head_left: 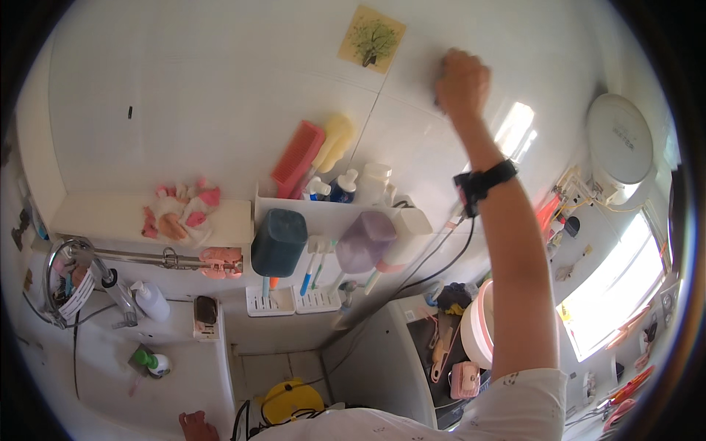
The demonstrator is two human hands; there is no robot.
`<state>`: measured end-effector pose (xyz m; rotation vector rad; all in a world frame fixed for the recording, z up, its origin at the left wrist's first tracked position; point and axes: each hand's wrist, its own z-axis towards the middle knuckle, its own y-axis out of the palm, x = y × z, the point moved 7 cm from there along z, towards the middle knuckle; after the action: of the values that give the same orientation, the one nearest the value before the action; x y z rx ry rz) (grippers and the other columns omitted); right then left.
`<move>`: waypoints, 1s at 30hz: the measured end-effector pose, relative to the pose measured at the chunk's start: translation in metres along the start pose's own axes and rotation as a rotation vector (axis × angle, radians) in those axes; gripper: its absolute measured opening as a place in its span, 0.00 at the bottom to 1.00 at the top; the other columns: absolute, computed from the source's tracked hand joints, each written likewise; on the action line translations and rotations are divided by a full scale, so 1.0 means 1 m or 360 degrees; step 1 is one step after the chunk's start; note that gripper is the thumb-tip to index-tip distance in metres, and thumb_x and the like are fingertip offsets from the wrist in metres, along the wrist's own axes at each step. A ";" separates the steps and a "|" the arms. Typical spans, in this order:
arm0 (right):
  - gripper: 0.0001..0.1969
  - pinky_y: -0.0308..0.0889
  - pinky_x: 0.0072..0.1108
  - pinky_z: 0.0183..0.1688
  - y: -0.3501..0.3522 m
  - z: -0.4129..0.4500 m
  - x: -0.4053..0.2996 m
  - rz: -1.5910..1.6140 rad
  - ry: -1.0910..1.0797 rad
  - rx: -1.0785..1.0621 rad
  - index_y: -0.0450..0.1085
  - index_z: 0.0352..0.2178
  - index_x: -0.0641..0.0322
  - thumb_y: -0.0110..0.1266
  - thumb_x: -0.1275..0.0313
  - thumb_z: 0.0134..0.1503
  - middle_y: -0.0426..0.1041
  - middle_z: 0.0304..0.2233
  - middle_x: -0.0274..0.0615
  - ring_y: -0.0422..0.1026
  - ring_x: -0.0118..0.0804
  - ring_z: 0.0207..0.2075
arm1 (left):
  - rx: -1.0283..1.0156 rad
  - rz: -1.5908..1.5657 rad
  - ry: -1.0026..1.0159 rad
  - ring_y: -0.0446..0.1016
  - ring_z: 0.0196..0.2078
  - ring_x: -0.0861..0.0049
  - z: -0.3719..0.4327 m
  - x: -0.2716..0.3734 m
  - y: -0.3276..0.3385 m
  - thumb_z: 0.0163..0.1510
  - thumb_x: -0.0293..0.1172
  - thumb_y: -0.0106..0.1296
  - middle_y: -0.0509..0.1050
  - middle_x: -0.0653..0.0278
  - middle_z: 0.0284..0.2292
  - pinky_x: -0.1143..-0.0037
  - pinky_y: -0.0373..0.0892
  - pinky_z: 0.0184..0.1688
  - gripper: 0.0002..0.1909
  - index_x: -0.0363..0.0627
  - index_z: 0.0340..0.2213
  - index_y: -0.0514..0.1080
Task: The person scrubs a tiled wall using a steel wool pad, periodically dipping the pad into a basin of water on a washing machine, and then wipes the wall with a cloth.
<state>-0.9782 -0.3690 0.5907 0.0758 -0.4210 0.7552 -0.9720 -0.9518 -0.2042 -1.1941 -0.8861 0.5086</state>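
My right hand point(464, 82) is raised against the white wall, its fingers curled. A small dark item shows along its left edge, mostly hidden and too blurred to name. A black strap with a small device point(479, 186) and a cable sits around that forearm. Left of the hand, a square tile sticker with a green tree point(373, 39) is on the wall. My left hand point(197, 425) is at the bottom edge, by the front of the white washbasin point(187, 380); it is partly cut off, and its grip is unclear.
Below the sticker, a wall shelf point(325, 209) carries a pink comb point(298, 157) and bottles. Cups, including a dark teal one point(279, 242), hang under it above toothbrushes. A crumpled cloth point(185, 212) lies on the left ledge. A white bucket point(477, 325) stands right, near a bright window point(612, 286).
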 end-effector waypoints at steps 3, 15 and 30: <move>0.05 0.66 0.35 0.44 0.013 -0.030 -0.065 0.0021 -0.0393 -0.0043 0.72 0.26 0.55 0.57 0.78 0.46 0.73 0.27 0.41 0.73 0.45 0.37 | 0.0010 -0.0002 -0.0028 0.73 0.38 0.51 -0.004 -0.002 -0.003 0.51 0.33 0.50 0.75 0.50 0.36 0.54 0.64 0.47 0.15 0.39 0.40 0.72; 0.11 0.67 0.31 0.45 -0.012 -0.016 -0.094 0.0589 -0.0540 0.0316 0.71 0.25 0.57 0.57 0.85 0.39 0.73 0.27 0.38 0.73 0.41 0.35 | -0.0015 0.0036 -0.0019 0.74 0.37 0.50 0.005 0.003 -0.011 0.52 0.34 0.50 0.76 0.50 0.36 0.55 0.66 0.45 0.15 0.39 0.40 0.72; 0.05 0.67 0.33 0.44 -0.011 0.013 -0.040 0.0515 -0.0407 0.0115 0.72 0.25 0.58 0.52 0.80 0.47 0.74 0.29 0.39 0.73 0.43 0.38 | -0.0012 0.0087 -0.0049 0.74 0.36 0.50 0.005 0.007 -0.022 0.53 0.35 0.50 0.76 0.49 0.36 0.55 0.67 0.43 0.15 0.39 0.40 0.73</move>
<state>-1.0017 -0.4060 0.5877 0.1760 -0.6593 1.0855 -0.9744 -0.9503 -0.1808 -1.2229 -0.8843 0.5694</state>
